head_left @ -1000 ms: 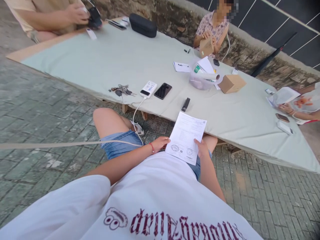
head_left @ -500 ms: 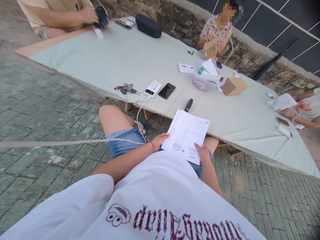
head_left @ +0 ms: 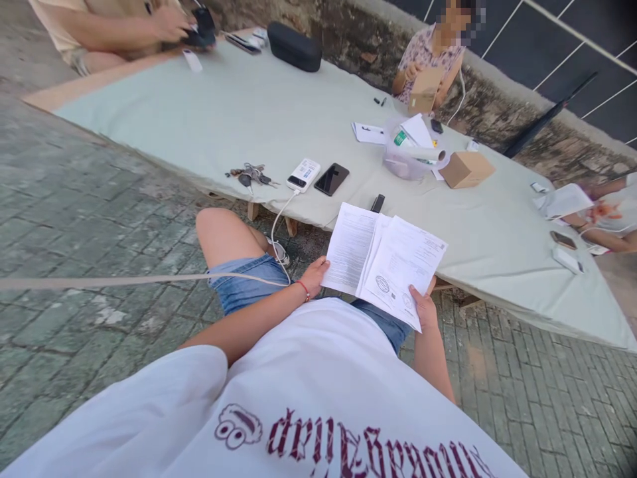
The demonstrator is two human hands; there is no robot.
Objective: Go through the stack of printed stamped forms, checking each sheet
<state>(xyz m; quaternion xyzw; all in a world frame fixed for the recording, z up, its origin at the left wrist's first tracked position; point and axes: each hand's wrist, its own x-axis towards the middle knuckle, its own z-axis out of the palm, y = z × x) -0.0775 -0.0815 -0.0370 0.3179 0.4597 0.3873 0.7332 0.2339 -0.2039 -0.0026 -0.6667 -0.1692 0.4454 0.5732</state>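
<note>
Head view: papers (head_left: 383, 259) fanned, tops tableward.

Printed white sheets (head_left: 383, 259) fanned apart over my lap, held at bottom edges, stamped page tilted right, text page on the left.

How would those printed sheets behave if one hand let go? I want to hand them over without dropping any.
The sheets look thin and probably floppy: their free edges fan apart between the left hand and right hand. They seem loose, so single pages might slide out.
</note>
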